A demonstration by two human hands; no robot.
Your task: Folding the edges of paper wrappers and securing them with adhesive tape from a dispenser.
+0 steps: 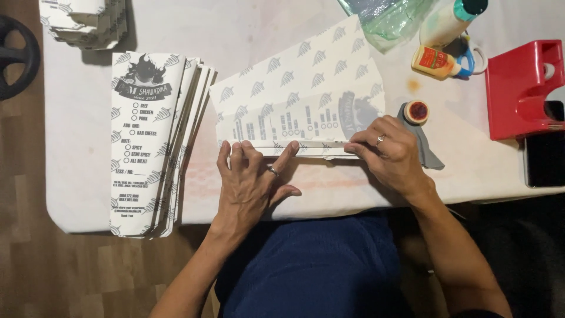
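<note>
A white printed paper sheet (297, 94) with a grey leaf pattern lies across the table, its near edge folded over into a narrow flap (306, 144). My left hand (250, 182) rests flat with spread fingers, the fingertips pressing the left part of the flap. My right hand (388, 150) presses the right end of the fold with fingertips and thumb. Both hands wear a ring. Neither hand grips anything.
A stack of finished long printed paper sleeves (150, 147) lies to the left; another pile (85, 23) at the far left corner. A small glue bottle (435, 62), a round lid on grey cloth (416, 112), a red holder (521, 88), a dark phone (544, 159) and clear plastic (385, 17) stand right.
</note>
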